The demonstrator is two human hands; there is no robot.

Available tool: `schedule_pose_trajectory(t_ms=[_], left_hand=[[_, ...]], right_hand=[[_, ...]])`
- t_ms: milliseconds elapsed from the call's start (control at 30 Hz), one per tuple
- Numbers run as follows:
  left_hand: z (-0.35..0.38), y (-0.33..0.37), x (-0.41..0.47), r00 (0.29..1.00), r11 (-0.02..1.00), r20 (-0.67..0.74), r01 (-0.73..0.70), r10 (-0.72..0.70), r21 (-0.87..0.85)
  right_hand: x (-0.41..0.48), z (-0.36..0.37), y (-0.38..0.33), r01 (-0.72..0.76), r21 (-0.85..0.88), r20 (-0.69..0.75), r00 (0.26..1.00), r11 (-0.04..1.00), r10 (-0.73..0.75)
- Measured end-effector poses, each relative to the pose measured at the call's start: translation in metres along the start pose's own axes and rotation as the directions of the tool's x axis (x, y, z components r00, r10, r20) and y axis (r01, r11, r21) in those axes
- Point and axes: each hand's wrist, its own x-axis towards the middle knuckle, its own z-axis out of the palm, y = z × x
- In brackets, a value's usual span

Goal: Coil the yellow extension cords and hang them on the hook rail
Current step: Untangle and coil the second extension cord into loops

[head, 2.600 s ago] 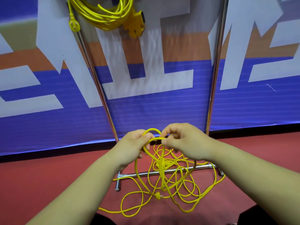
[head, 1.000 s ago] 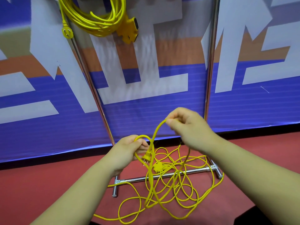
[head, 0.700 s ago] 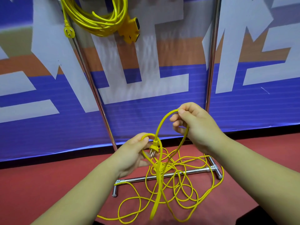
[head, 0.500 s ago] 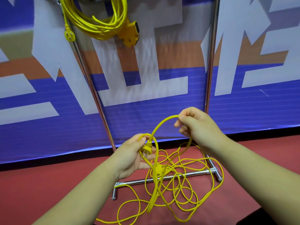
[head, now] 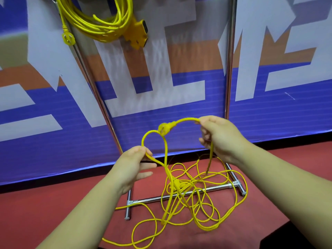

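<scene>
Blue banner point(head: 53, 141) behind, red floor point(head: 36, 212) below: the left hand point(head: 133, 166) pinches a loop of yellow cord point(head: 175, 185); the right hand point(head: 218, 137) grips near the plug point(head: 165, 129), now pulled away from the left. Most cord lies tangled on the floor, uncoiled.

Glossy yellow plastic cord point(head: 166, 159), smooth-jacketed, tangles over a matt red floor point(head: 45, 212). Shiny chrome metal rack point(head: 181, 194), polished tubes. Behind, a ribbed, faintly sheened blue-and-white banner point(head: 71, 141).
</scene>
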Motion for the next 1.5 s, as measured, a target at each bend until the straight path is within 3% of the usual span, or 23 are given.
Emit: schedule_pose_trajectory(t_ms=[100,367,567,700,767,933,1133,1267,1333,1433,1500], left_hand=[[-0.003,-0.004,0.000,1.000,1.000,0.023,0.005,-0.006,0.031],[-0.001,0.000,0.001,0.998,0.999,-0.038,-0.039,0.040,0.030],[-0.005,-0.002,0.001,0.999,0.996,0.034,0.005,-0.008,0.093],[-0.008,0.002,-0.004,0.979,0.991,0.152,0.135,-0.135,0.004],[-0.009,0.002,-0.002,0.975,0.984,0.139,0.178,-0.174,-0.015],[-0.008,-0.005,-0.003,1.000,0.969,0.025,-0.004,-0.002,0.247],[-0.011,0.000,-0.002,0.991,0.933,0.042,-0.136,0.129,0.334],[-0.019,-0.004,0.003,0.987,0.845,0.122,-0.152,0.104,0.512],[-0.026,-0.006,0.005,0.986,0.751,0.152,-0.148,0.064,0.643],[-0.036,-0.005,0.008,0.989,0.425,0.139,-0.143,0.041,0.894],[-0.039,-0.003,0.008,0.991,0.251,0.115,-0.127,0.065,0.960]], right_hand=[[0.007,-0.010,0.001,-0.034,0.063,-0.067,0.997,0.997,0.038],[0.007,-0.019,0.020,-0.157,-0.249,-0.076,0.987,0.956,0.142],[0.009,-0.020,0.024,-0.105,-0.415,-0.065,0.994,0.904,0.086],[0.007,-0.020,0.022,-0.061,-0.448,-0.032,0.998,0.892,0.052],[0.006,-0.019,0.022,-0.039,-0.461,-0.003,0.999,0.887,0.043],[0.009,-0.022,0.026,-0.026,-0.524,0.026,0.999,0.852,0.047],[0.012,-0.022,0.033,-0.038,-0.616,0.043,0.996,0.787,0.081],[0.014,-0.023,0.035,-0.041,-0.628,0.038,0.996,0.777,0.083],[0.015,-0.023,0.035,-0.039,-0.634,0.040,0.996,0.773,0.083],[0.015,-0.023,0.035,-0.036,-0.646,0.047,0.995,0.762,0.087],[0.016,-0.022,0.037,-0.031,-0.657,0.060,0.994,0.753,0.093]])
